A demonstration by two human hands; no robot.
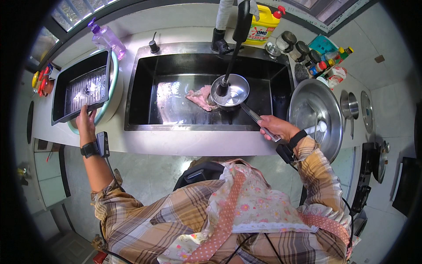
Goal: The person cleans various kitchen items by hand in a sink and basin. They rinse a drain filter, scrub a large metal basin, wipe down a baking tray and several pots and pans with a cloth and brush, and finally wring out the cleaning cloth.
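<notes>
My right hand point(278, 127) grips the handle of a small steel saucepan point(239, 86) over the sink. The black spout of the faucet point(242, 26) reaches down to the pan's mouth. My left hand point(86, 123) holds the near edge of a black rectangular tray point(84, 87) with a ridged bottom. That tray sits tilted over a basin with a pale green rim point(115, 71), left of the sink. A pink cloth point(201, 98) lies crumpled on the floor of the dark sink point(174, 112), partly beside and behind the saucepan.
Right of the sink stands a large steel bowl point(298, 109) with utensils inside. Jars point(299, 49) and bottles crowd the back right corner, near a yellow OMO detergent jug point(262, 28). A purple pump bottle point(107, 38) is at back left. A small pot point(349, 105) lies far right.
</notes>
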